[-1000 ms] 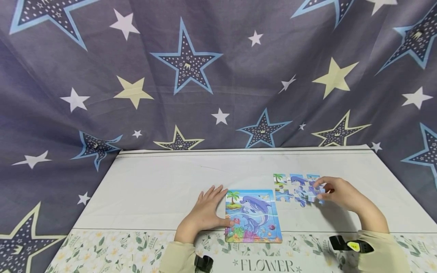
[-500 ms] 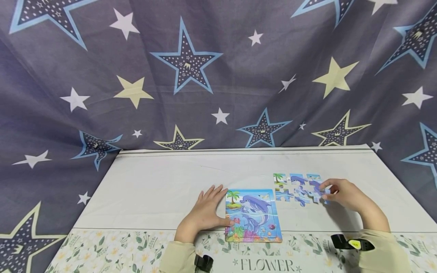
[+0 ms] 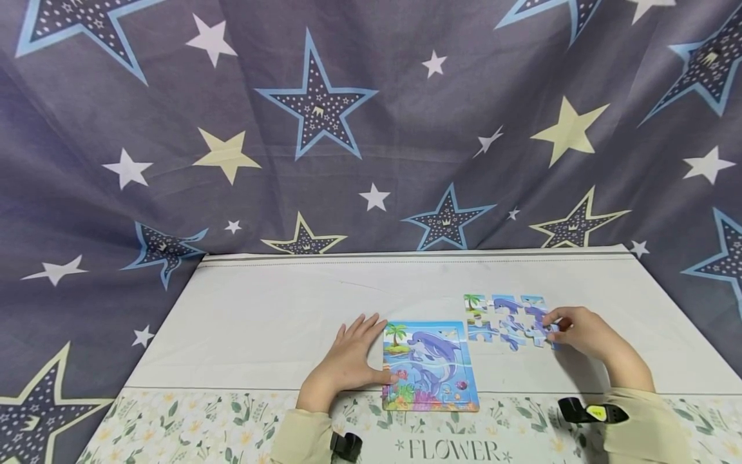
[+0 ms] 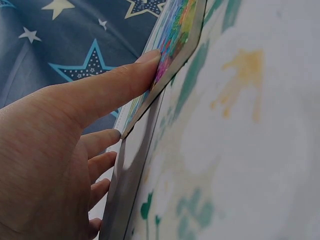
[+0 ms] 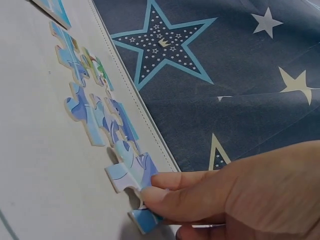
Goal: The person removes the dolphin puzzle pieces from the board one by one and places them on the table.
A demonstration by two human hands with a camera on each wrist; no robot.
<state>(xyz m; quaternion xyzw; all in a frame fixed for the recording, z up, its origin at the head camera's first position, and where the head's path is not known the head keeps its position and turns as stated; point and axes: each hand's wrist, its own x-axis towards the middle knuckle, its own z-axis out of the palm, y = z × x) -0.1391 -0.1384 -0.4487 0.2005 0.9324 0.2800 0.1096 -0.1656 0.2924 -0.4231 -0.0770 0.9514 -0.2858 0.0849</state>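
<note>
At the dolphin board's [image 3: 431, 364] two o'clock, the right hand [image 3: 585, 332] pinched a puzzle piece [image 5: 120, 176] (partly hidden, fit unclear), apparently arranging it; the left hand [image 3: 344, 364], fingers spread, touched nine o'clock. Careful alignment seemed needed next.

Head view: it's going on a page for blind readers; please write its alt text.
A person's right-hand grip pinches at jigsaw pieces grouped on a white tabletop, while the left-hand grip rests at the left edge of a dolphin picture board. Star-patterned fabric hangs behind.
</note>
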